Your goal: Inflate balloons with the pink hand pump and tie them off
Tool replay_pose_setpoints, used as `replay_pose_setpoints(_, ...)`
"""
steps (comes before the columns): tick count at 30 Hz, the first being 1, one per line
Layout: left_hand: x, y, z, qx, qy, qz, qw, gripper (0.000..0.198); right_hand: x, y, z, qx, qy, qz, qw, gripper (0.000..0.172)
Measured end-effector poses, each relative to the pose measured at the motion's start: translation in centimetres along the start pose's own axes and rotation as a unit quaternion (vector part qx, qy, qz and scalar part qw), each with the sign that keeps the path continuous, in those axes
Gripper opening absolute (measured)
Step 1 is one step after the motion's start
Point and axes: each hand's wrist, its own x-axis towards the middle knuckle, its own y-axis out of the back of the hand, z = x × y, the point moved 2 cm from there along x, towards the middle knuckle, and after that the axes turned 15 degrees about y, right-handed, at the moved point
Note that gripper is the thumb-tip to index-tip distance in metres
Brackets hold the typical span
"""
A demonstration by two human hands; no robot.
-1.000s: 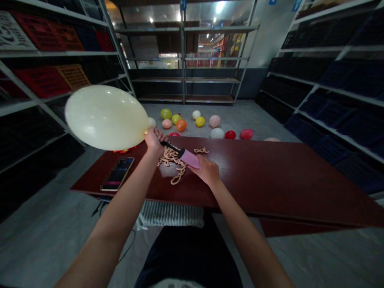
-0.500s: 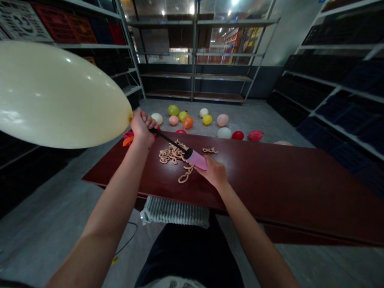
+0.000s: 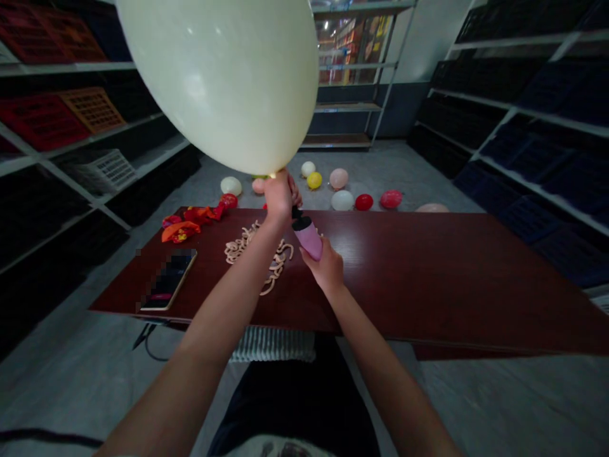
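Observation:
A large pale cream balloon [image 3: 228, 82] rises upright in front of me, its top cut off by the frame edge. My left hand [image 3: 281, 195] is closed around its neck and the black end of a hand balloon pump. Lower down, my right hand [image 3: 327, 265] grips the pump's pink body [image 3: 309, 241]. The two black parts of the pump sit close together, with little rod showing. Whether the balloon's mouth is on the nozzle is hidden by my left fingers. Under my left forearm, thin beige uninflated balloons [image 3: 276, 270] lie in a tangle on the dark red table [image 3: 428, 273].
Red and orange deflated balloons [image 3: 183, 227] lie at the table's left end, near a phone [image 3: 172, 279]. Several inflated balloons rest on the floor beyond, among them a yellow one [image 3: 314, 180]. Shelves with crates [image 3: 92, 108] line the left; a rack [image 3: 342, 139] stands behind.
The balloon has swung from the left to upright in the middle as my left hand moved right. The pump's long black rod has slid in, bringing my hands closer. The view has turned left.

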Motion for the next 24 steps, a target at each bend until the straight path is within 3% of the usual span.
replay_pose_setpoints(2,0.2,0.3,-1.7,0.024,0.008,-0.004,1.000,0.047,0.1,0.1,0.0,-0.011,-0.011,-0.004,1.000,0.055)
replay_pose_setpoints(5,0.3,1.3,-2.0,0.031,0.005,0.011,0.999,0.045,0.1,0.1,0.0,-0.018,-0.003,-0.015,1.000,0.057)
replay_pose_setpoints(17,-0.8,10.2,2.7,-0.112,-0.006,0.049,0.992,0.043,-0.3,-0.5,-0.9,-0.077,0.139,-0.062,0.985,0.048)
replay_pose_setpoints(24,-1.9,14.7,6.9,-0.156,-0.018,0.077,0.984,0.042,-0.5,-0.5,-1.1,-0.116,0.207,-0.081,0.968,0.047)
